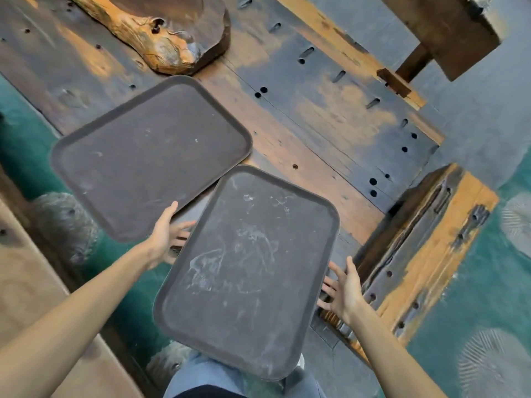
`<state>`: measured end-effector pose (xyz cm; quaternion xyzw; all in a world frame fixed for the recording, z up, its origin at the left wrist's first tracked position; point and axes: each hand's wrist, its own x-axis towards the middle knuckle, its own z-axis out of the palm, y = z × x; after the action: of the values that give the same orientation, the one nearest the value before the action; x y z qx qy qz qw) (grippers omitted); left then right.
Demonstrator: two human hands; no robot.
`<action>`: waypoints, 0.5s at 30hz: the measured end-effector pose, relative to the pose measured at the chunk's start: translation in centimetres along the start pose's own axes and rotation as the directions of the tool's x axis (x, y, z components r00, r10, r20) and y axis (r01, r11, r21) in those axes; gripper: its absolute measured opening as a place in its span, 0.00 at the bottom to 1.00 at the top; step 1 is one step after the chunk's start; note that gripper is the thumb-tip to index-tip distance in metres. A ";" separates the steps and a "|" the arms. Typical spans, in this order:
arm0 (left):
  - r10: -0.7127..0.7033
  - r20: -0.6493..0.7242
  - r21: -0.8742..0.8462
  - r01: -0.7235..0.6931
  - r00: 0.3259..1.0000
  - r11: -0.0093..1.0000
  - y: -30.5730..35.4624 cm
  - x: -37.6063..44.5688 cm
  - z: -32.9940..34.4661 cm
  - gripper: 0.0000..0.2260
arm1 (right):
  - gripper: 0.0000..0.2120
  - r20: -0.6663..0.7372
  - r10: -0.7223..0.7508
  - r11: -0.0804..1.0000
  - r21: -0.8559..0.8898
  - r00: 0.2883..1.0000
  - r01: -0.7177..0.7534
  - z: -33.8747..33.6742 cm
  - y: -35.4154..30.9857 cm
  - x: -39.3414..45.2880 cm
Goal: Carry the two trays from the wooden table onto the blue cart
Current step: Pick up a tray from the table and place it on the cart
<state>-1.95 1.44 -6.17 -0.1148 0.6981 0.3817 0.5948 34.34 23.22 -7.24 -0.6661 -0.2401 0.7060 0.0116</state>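
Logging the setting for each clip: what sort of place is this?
Probably a rustic restaurant or tea house, though that is a guess. A weathered plank table holds a driftwood slab, two dark serving trays are being handled, and the floor is painted teal.

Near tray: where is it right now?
Head view, lower centre: the near tray overhangs the wooden table edge toward the person, between left hand and right hand, its far corner overlapping the far tray.

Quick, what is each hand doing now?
Left hand: holds the far tray, thumb on its rim.
Right hand: fingers spread at the near tray edge; grip cannot be told.
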 end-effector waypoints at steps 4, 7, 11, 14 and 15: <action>0.007 0.032 0.014 -0.007 0.999 1.000 -0.2 -0.4 0.0 0.40 | 0.30 0.000 -0.003 1.000 0.013 1.000 0.003 -0.6 0.3 -0.3; 0.004 0.051 0.032 -0.005 0.999 0.999 -1.3 -0.8 0.3 0.42 | 0.33 -0.008 -0.007 1.000 -0.005 1.000 0.007 -1.9 0.5 -0.7; 0.019 0.060 0.031 -0.021 0.998 0.999 -3.2 -2.3 0.8 0.44 | 0.34 0.028 -0.021 0.999 -0.024 0.999 0.022 -3.7 0.7 -1.6; 0.051 0.021 0.008 -0.051 0.998 0.999 -4.9 -4.3 1.8 0.44 | 0.35 0.063 -0.036 0.999 -0.036 0.997 0.039 -4.8 0.7 -2.3; 0.067 0.005 -0.005 -0.067 0.998 0.998 -5.6 -5.2 2.2 0.44 | 0.36 0.078 -0.044 0.998 -0.042 0.996 0.047 -5.2 0.7 -2.6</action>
<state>4.46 -2.43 -3.62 -0.0917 0.6993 0.4033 0.5830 39.71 23.40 -5.01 -0.6330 -0.2709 0.7252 0.0039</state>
